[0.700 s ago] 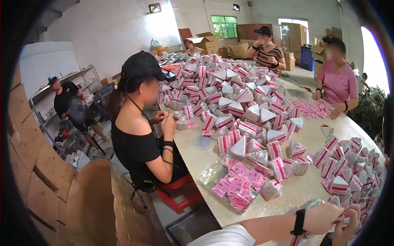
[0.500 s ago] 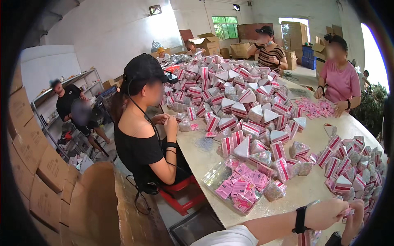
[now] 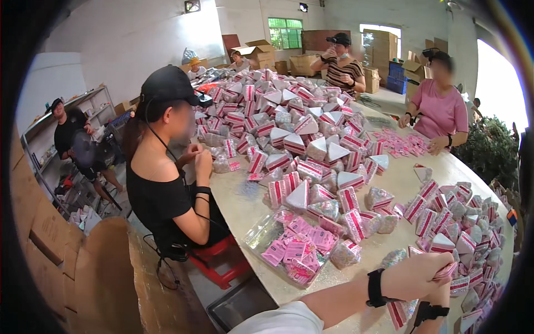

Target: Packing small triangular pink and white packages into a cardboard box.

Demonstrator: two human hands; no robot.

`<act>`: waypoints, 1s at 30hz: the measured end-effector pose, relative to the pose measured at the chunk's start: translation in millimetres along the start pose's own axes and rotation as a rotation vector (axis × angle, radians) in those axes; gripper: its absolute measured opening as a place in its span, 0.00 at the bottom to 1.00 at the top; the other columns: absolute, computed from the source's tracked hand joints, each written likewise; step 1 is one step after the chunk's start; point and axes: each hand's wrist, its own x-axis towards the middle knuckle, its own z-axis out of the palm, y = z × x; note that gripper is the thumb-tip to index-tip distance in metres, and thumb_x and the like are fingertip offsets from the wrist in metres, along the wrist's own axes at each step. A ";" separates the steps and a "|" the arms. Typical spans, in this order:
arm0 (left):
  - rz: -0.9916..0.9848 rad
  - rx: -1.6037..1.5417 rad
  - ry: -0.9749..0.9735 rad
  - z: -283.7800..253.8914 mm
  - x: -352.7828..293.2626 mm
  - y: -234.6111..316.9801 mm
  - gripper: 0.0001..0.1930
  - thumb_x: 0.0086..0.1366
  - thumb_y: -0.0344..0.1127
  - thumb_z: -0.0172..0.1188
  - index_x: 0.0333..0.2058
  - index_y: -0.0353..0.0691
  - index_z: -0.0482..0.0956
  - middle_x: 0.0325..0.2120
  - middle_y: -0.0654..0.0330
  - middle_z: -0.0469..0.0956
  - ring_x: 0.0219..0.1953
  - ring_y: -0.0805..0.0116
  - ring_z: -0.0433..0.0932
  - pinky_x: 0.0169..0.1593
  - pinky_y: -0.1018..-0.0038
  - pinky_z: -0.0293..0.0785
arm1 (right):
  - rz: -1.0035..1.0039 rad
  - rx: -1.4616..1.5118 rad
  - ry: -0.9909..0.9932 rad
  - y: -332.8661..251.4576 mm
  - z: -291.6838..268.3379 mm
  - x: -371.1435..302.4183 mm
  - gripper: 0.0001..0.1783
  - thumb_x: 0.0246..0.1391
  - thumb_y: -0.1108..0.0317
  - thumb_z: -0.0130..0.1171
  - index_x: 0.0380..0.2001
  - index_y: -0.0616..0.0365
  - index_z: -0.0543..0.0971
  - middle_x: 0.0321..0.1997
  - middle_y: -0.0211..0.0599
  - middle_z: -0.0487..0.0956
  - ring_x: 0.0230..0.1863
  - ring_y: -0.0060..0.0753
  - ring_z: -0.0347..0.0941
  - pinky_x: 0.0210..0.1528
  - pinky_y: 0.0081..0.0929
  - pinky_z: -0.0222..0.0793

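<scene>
My left hand (image 3: 413, 275), with a black band at its wrist, reaches over the right part of the table. Its fingers are closed on a small pink printed card (image 3: 445, 271). Close against it is my right hand (image 3: 441, 294), also banded at the wrist; its fingers are mostly hidden behind the left hand. Under my left wrist lies a cake-slice-shaped pack (image 3: 397, 315) with pink and white layers. More such packs (image 3: 443, 242) are heaped just beyond my hands. A clear plastic tray (image 3: 257, 229) of pink cards (image 3: 297, 242) rests left of my forearm.
A large pile of wedge packs (image 3: 303, 125) covers the table's middle. On my left, a person in black (image 3: 161, 167) sits on a red stool (image 3: 219, 261). Across the table, a person in pink (image 3: 442, 108) handles spread pink cards (image 3: 397, 142). Cardboard boxes (image 3: 47, 245) stack at far left.
The view has shifted, so the scene sits further left and slightly higher. My hands have drawn closer together, and the pink card now shows at my left fingertips.
</scene>
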 end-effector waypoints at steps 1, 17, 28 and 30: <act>0.013 0.007 -0.002 1.1 1.5 -3.7 0.16 0.53 0.30 0.54 0.41 0.36 0.67 0.31 0.47 0.73 0.38 0.47 0.72 0.41 0.63 0.68 | 0.019 0.014 -0.021 -1.7 -0.5 -0.6 0.29 0.36 0.65 0.67 0.43 0.64 0.70 0.45 0.44 0.69 0.48 0.38 0.67 0.49 0.33 0.63; 0.025 0.199 0.072 7.0 4.7 -8.7 0.08 0.51 0.27 0.54 0.30 0.36 0.66 0.24 0.49 0.70 0.31 0.44 0.71 0.34 0.59 0.67 | -0.162 -0.489 0.246 49.7 -10.0 3.3 0.30 0.44 0.63 0.62 0.51 0.60 0.68 0.41 0.46 0.75 0.46 0.47 0.71 0.45 0.35 0.68; 0.033 0.236 0.085 10.3 5.9 -14.9 0.10 0.51 0.27 0.54 0.33 0.36 0.67 0.26 0.47 0.72 0.33 0.45 0.72 0.35 0.59 0.68 | -0.222 -0.578 0.288 12.2 10.3 1.8 0.21 0.38 0.63 0.66 0.33 0.60 0.69 0.33 0.43 0.73 0.36 0.48 0.71 0.37 0.38 0.69; 0.019 0.221 0.079 12.6 5.6 -16.2 0.11 0.51 0.27 0.54 0.35 0.36 0.67 0.28 0.47 0.72 0.33 0.44 0.72 0.35 0.59 0.68 | -0.188 -0.419 0.266 -4.6 0.1 -4.0 0.21 0.36 0.67 0.67 0.31 0.59 0.68 0.30 0.38 0.72 0.33 0.39 0.71 0.34 0.34 0.68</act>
